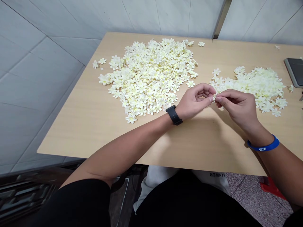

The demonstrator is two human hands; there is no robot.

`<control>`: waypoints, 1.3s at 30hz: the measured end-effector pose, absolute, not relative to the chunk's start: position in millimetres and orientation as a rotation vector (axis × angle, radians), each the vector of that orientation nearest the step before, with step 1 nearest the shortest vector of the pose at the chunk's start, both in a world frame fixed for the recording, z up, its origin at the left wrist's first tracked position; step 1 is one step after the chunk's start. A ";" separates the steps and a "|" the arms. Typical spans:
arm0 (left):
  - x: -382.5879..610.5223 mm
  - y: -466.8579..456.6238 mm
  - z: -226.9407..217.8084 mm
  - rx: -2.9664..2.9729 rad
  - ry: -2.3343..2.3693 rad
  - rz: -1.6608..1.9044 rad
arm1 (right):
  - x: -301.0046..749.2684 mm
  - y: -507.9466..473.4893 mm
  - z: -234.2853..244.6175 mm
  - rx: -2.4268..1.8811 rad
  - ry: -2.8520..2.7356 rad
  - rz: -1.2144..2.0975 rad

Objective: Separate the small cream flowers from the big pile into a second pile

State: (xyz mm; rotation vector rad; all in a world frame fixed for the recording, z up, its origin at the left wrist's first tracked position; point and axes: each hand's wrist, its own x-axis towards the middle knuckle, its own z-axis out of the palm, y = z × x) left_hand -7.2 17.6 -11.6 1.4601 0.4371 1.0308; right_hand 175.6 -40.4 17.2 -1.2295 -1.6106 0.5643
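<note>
My left hand and my right hand meet fingertip to fingertip above the table. Between them is a small pale artificial flower, pinched by both hands and mostly covered by the fingers. Left of my hands spreads a large heap of cream-white artificial flowers with yellowish centres. A smaller heap of similar flowers lies behind and to the right of my right hand, some of it close to my fingers.
The light wooden table stands against a tiled wall. A phone-like dark device lies at the right. Some stray flowers sit left of the large heap, and one flower lies near the back edge.
</note>
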 end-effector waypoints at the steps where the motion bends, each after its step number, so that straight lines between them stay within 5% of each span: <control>1: -7.2 17.7 -11.8 1.463 0.439 1.031 | 176.1 -40.1 17.2 -1.227 -1.615 0.565; 39: -6.5 18.2 -11.3 1.390 0.507 1.035 | 181.7 -38.4 20.0 -1.343 -1.527 0.577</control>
